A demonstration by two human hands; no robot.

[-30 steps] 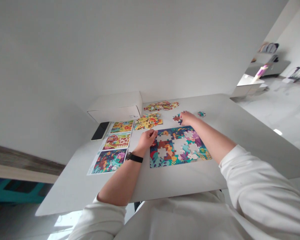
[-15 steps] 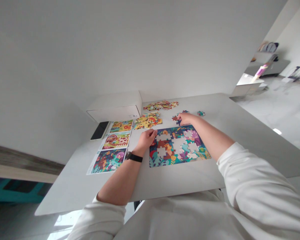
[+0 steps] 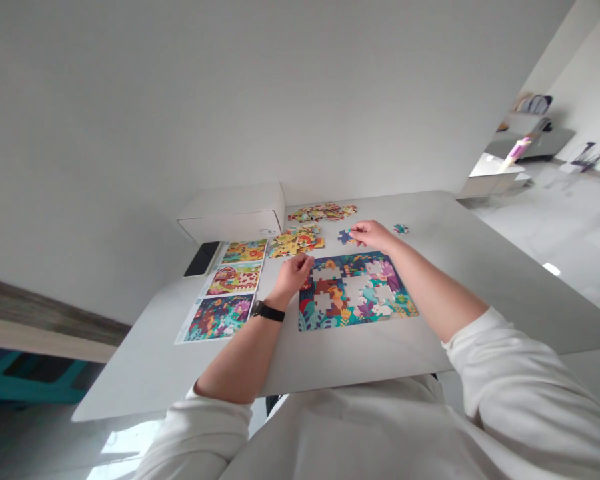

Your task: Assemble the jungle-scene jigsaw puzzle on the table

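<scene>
loosely curled, the left hand (image 3: 296, 273) is at the far left corner of the puzzle (image 3: 337, 297); i cannot tell whether it grips anything. held at the fingertips, a blue puzzle piece (image 3: 345, 237) is in the right hand (image 3: 371, 233), beyond the puzzle's far edge. from the left, a dark phone (image 3: 201, 259) lies beside a sheet of three pictures (image 3: 234, 280), with a white box (image 3: 230, 223) behind. next come a yellowish pile (image 3: 296, 241) and, farther off, a second pile (image 3: 325, 212). the puzzle lies nearer, to their right, with several gaps in its middle. at far right sits a small teal cluster (image 3: 401, 229).
</scene>
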